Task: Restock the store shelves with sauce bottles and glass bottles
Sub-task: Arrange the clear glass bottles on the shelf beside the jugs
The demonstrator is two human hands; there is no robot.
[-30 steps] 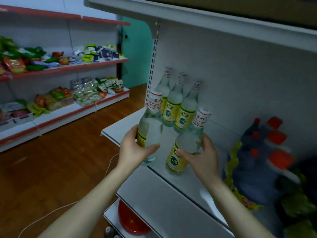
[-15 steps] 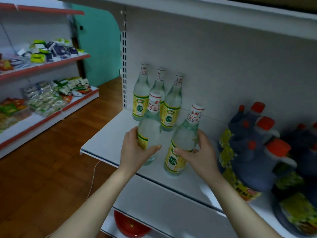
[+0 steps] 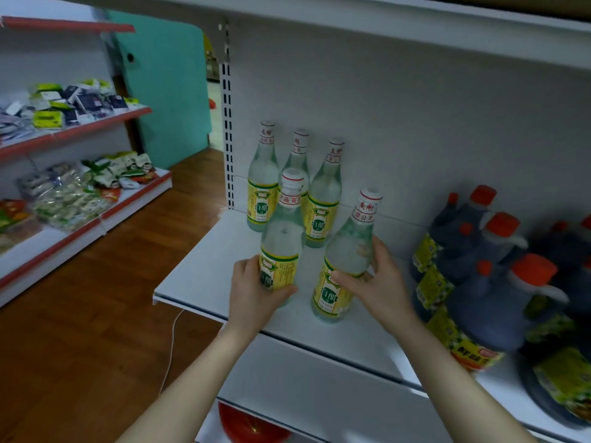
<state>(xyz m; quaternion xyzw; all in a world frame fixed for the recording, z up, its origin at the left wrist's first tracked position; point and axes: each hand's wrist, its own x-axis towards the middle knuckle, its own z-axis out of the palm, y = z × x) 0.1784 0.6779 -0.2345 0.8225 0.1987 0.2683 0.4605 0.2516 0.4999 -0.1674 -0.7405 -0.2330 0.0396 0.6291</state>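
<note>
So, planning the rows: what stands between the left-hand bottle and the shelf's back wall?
A row of three upright glass bottles stands between the bottle in the left hand and the back wall, as the head view shows.

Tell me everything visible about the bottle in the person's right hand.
This bottle looks like clear glass with pale contents, a white cap, a red-lettered neck band and a yellow-green label low on its body. It leans, cap toward the right, base at or just above the white shelf; contact is unclear. The right hand grips its middle. The dark jugs stand to its right.
</note>
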